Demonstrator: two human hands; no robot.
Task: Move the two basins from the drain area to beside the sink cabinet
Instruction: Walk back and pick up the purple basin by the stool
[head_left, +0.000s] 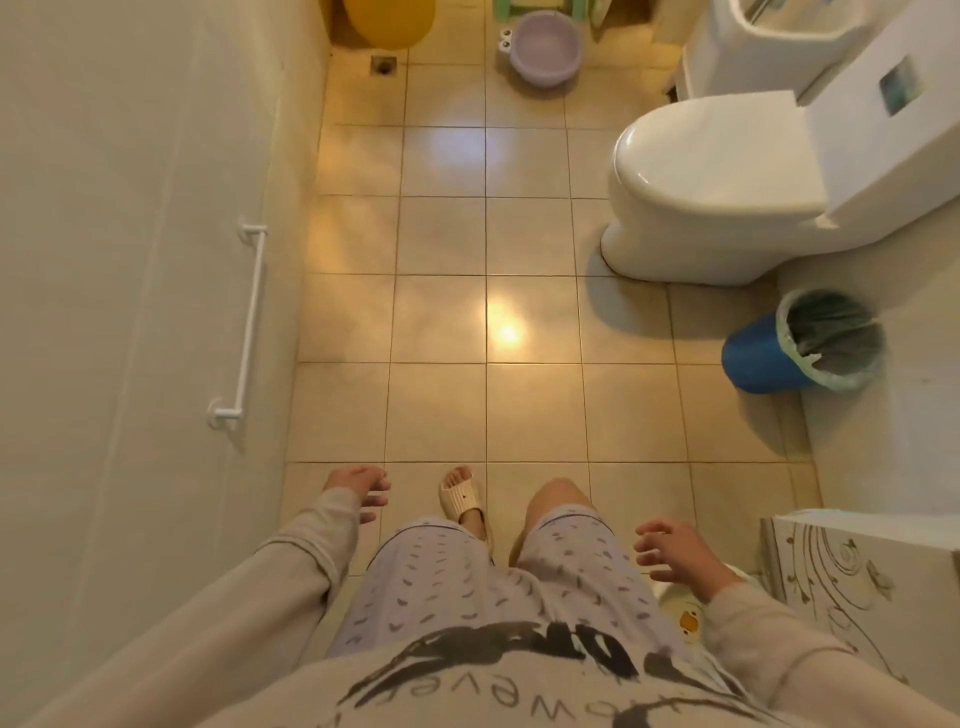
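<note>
A lilac basin (544, 47) stands on the tiled floor at the far end, to the right of the floor drain (383, 65). A yellow basin (389, 21) sits behind the drain, cut off by the top edge. The white sink cabinet (769, 49) rises at the upper right. My left hand (361, 488) hangs low at the near left, fingers apart and empty. My right hand (675, 553) hangs at the near right, fingers spread, holding nothing. Both hands are far from the basins.
A white toilet (711, 192) juts in from the right. A blue waste bin (805, 348) with a liner stands beside it. A white grab bar (249, 322) runs along the left wall. A patterned white box (852, 571) sits near right.
</note>
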